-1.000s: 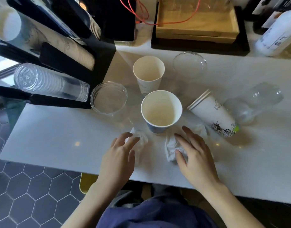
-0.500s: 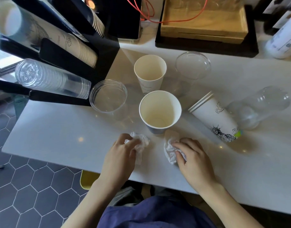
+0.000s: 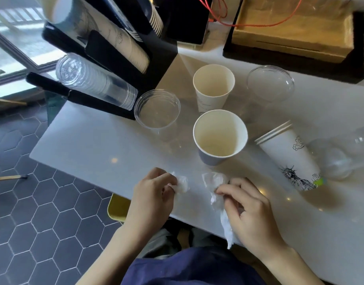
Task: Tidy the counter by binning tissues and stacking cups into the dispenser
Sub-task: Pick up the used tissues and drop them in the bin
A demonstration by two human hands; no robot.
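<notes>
My left hand (image 3: 152,194) pinches a small crumpled white tissue (image 3: 182,184) near the counter's front edge. My right hand (image 3: 251,212) grips a longer crumpled tissue (image 3: 216,194) that trails down past the edge. Behind them stand two upright paper cups (image 3: 220,136) (image 3: 213,87) and two clear plastic cups (image 3: 157,109) (image 3: 270,83). A short stack of printed paper cups (image 3: 288,155) lies on its side at the right, with clear cups (image 3: 341,153) lying beside it. The black cup dispenser (image 3: 107,58) at the back left holds rows of paper and clear cups.
A wooden tray (image 3: 294,31) on a black base sits at the back with a red cable over it. A yellow object (image 3: 117,206) shows below the counter's front edge. Dark hexagon floor tiles lie to the left.
Both hands closed on the tissues and drew them back toward the counter's front edge; the right tissue now hangs stretched out from the hand.
</notes>
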